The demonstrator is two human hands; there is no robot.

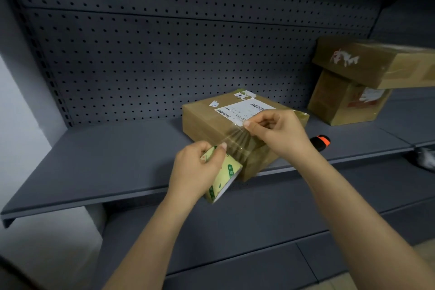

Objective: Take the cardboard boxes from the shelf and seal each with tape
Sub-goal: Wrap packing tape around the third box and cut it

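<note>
Stretching clear tape across a labelled cardboard box on the grey shelf, the right hand pinches the free end while the left hand grips the tape roll; two more boxes sit stacked at right

The shelf looks like painted sheet metal, dark grey and properly matt, and the perforated back panel is the same. The cardboard box is dull brown board with a smooth white paper label. The tape strip is clear, shiny film, wrinkled. The tape roll has a smooth printed face. The top stacked box carries glossy tape, and the utility knife looks plastic.
</note>
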